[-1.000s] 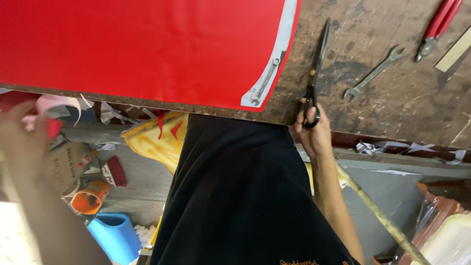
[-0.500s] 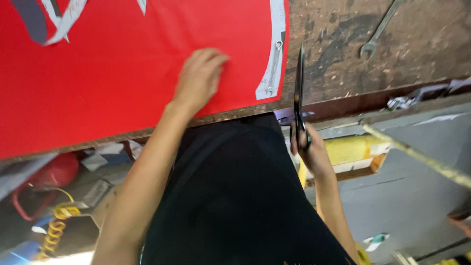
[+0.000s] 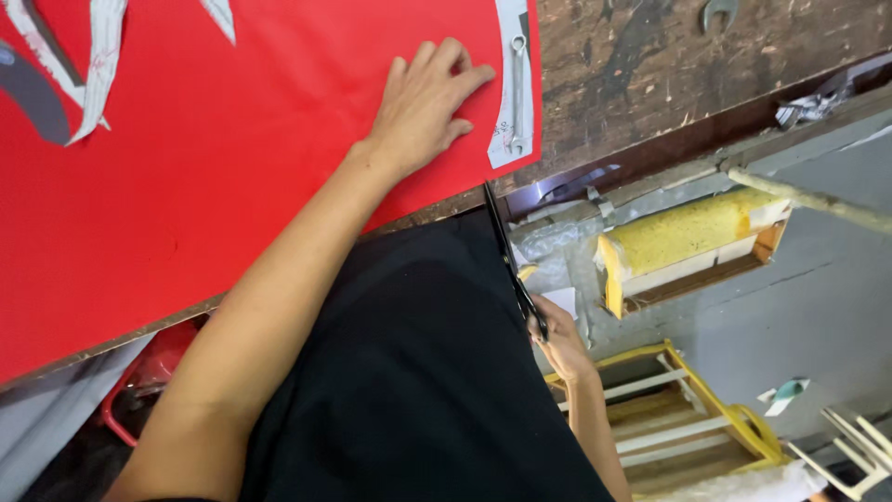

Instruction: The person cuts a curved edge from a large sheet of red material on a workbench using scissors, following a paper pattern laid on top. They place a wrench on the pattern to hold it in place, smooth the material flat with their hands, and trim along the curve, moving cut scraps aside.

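Right hand: your right hand [image 3: 557, 336] sits at about 5 o'clock, below the bench edge, fingers closed through the handles of the black scissors [image 3: 509, 257].
Scissors: the blades run up from that hand toward 12 o'clock, tips reaching the near edge of the red sheet [image 3: 232, 186].
Clothing: your black garment [image 3: 418, 390] fills the bottom centre, between your two arms.
Left hand: your left hand [image 3: 426, 104] lies flat on the red sheet at about 12 o'clock, fingers spread a little and pointing toward 1 o'clock, holding nothing, only pressing down.
Red sheet: it covers the wooden bench [image 3: 641, 65] from 9 to 12 o'clock.
Spanner on strip: a small spanner [image 3: 516, 93] rests on a pale strip [image 3: 513, 130] at the sheet's right edge, just beside your left fingertips.
Offcuts: grey and white scraps [image 3: 65, 65] lie on the sheet at 10 o'clock.
Far spanner: another spanner head [image 3: 720, 11] shows at 1 o'clock, at the frame's top edge.
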A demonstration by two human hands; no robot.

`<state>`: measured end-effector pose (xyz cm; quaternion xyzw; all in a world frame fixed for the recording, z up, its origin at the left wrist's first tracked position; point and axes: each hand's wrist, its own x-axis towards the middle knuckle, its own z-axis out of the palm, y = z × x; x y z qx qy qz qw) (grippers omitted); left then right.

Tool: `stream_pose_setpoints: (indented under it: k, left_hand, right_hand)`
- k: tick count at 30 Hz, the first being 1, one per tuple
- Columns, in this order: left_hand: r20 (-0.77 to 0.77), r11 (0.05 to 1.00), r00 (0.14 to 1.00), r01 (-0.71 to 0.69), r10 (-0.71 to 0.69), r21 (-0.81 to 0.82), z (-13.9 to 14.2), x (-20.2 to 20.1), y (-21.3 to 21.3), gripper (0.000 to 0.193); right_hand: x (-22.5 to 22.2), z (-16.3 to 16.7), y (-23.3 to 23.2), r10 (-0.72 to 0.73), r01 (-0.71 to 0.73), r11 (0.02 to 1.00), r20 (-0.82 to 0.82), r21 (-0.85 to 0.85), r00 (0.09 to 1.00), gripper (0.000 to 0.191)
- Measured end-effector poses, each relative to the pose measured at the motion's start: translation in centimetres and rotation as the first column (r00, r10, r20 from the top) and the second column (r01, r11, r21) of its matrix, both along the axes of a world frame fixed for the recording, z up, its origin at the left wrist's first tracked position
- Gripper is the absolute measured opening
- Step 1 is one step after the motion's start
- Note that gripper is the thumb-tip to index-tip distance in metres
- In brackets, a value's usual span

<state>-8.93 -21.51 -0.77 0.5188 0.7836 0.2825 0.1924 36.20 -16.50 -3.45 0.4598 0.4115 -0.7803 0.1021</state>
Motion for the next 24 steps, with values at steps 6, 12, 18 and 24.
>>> stream_pose_setpoints:
  k: [6, 12, 18, 24]
  left_hand:
    - [0.004, 0.998, 1.0, 0.014, -0.014, -0.057, -0.1, 0.1, 0.2, 0.076]
    - [-0.052, 0.995, 0.997, 0.048, -0.053, -0.086, -0.2, 0.2, 0.5, 0.072]
    - [-0.051, 0.99, 0.996, 0.066, -0.073, -0.121, -0.1, 0.2, 0.7, 0.068]
    - [-0.069, 0.988, 0.994, 0.071, -0.081, -0.134, 0.0, 0.2, 0.9, 0.066]
  right_hand:
    - [-3.0, 0.3, 0.2, 0.012, -0.011, 1.0, -0.079, 0.012, 0.997, 0.052]
    - [-3.9, 1.2, 0.2, 0.042, -0.039, 0.998, -0.068, 0.053, 0.997, 0.053]
    - [-4.0, 1.2, 0.2, 0.041, -0.036, 0.997, -0.073, 0.072, 0.997, 0.055]
    - [-4.0, 1.3, 0.1, 0.051, -0.045, 0.995, -0.066, 0.09, 0.997, 0.053]
